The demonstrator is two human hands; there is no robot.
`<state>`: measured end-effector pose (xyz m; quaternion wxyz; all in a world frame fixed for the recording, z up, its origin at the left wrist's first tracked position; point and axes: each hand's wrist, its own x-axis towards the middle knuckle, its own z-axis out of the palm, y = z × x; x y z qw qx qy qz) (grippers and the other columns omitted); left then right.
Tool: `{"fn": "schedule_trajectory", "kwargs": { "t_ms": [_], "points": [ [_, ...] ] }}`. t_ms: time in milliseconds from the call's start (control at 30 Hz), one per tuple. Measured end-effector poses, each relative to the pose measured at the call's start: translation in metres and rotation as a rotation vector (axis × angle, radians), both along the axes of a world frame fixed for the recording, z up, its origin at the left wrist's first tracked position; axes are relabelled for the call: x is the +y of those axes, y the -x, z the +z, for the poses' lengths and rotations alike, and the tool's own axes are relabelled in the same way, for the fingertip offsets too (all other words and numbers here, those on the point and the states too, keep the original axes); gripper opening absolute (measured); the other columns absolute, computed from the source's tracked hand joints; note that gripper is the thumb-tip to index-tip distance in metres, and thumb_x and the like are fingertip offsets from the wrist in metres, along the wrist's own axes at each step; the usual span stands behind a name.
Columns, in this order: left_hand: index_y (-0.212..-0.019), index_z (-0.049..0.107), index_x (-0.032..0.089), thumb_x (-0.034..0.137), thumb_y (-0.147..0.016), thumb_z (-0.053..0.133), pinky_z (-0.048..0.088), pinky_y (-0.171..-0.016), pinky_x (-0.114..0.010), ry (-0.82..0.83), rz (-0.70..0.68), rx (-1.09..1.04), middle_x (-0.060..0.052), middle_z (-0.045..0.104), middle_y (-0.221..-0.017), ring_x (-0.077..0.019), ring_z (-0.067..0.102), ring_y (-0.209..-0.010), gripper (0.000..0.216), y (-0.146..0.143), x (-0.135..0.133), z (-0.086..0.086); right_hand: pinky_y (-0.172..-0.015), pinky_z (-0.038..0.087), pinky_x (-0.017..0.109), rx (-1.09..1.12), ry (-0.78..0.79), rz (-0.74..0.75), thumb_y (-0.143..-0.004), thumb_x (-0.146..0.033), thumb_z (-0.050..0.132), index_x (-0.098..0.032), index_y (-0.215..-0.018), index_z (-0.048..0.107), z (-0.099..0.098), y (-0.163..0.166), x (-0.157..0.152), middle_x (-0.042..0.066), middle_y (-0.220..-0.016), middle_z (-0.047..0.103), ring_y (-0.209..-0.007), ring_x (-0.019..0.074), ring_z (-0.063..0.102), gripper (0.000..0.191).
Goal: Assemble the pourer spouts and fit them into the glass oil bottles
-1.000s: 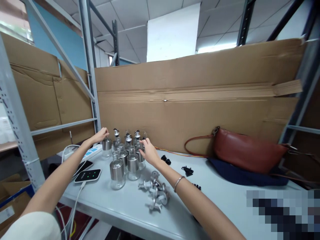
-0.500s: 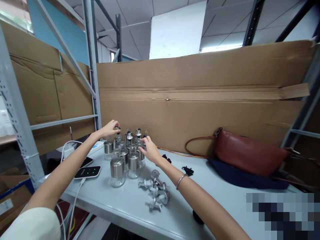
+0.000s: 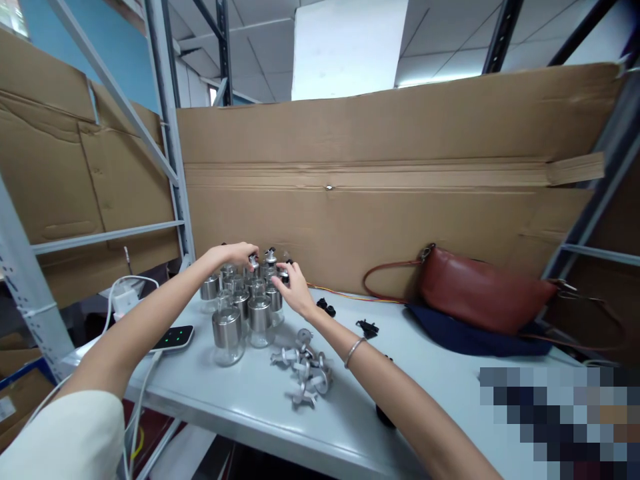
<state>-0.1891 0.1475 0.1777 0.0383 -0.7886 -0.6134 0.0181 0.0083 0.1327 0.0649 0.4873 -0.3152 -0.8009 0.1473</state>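
Note:
Several glass bottles with metal sleeves (image 3: 227, 327) stand grouped at the left of the table, some with silver tops carrying black clips (image 3: 271, 255). My left hand (image 3: 239, 254) reaches over them from the left, its fingertips pinched on the silver and black top of a bottle (image 3: 253, 262). My right hand (image 3: 297, 293) is at the right side of the group. Its thumb and fingers are bent around the dark top of another bottle (image 3: 285, 274), which is mostly covered by the hand. Nearer to me lies a pile of loose silver tops (image 3: 306, 370).
Small black clips (image 3: 367, 328) lie on the table right of my right forearm. A brown leather bag (image 3: 485, 290) rests on dark blue cloth (image 3: 460, 333) farther right. A white device with green lights (image 3: 175, 337) and cables sits at left. Cardboard (image 3: 380, 233) walls the back.
My left hand has moved right, from one bottle top at the group's left to a silver and black top nearer my right hand. My right hand stays beside the same bottles. The view has shifted slightly.

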Motion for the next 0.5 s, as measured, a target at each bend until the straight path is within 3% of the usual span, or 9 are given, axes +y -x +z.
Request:
{"fn": "schedule_trajectory", "kwargs": {
  "t_ms": [200,500],
  "points": [
    [-0.105,0.059,0.016,0.013,-0.060,0.067,0.046,-0.072,-0.027,-0.019,0.011,0.045,-0.011,0.069,-0.103,-0.0252,0.064,-0.091,0.045,-0.005,0.011,-0.004,-0.098,0.038,0.034,0.073,0.162,-0.119,-0.088,-0.031,0.045,-0.017,-0.124,0.049,0.000,0.001,0.017,0.009,-0.113,0.046,-0.108,0.0206,0.053,0.039],
    [-0.101,0.058,0.016,0.005,-0.065,0.061,0.045,-0.085,-0.029,-0.155,-0.063,-0.015,-0.011,0.064,-0.111,-0.0251,0.061,-0.104,0.038,-0.005,0.035,-0.024,-0.101,0.036,0.033,-0.006,0.354,-0.151,-0.086,-0.018,0.040,-0.012,-0.125,0.053,-0.008,0.005,0.037,0.014,-0.118,0.050,-0.110,0.0212,0.054,0.042]
  ]
}}
